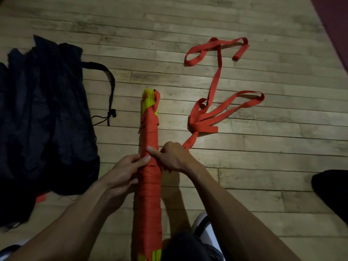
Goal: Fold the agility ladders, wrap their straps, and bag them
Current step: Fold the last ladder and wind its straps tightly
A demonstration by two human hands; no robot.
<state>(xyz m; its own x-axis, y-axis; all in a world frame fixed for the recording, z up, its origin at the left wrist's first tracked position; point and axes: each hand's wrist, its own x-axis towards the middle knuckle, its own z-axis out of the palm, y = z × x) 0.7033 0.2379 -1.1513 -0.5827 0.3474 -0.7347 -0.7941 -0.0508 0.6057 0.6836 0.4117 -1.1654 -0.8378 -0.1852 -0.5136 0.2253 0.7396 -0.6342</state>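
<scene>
red strap (216,112) loose right, bag (43,117) left

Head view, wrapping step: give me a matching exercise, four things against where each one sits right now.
Things:
1. bag
2. loose strap
3. ladder bundle
4. left hand

Places:
A. trailing over the floor right of the bundle
B. lying on the floor at the left
C. gripping the bundle's left side
D. centre, running away from the person, wrapped in red

Pairs: 1-B, 2-A, 3-D, 4-C
</scene>
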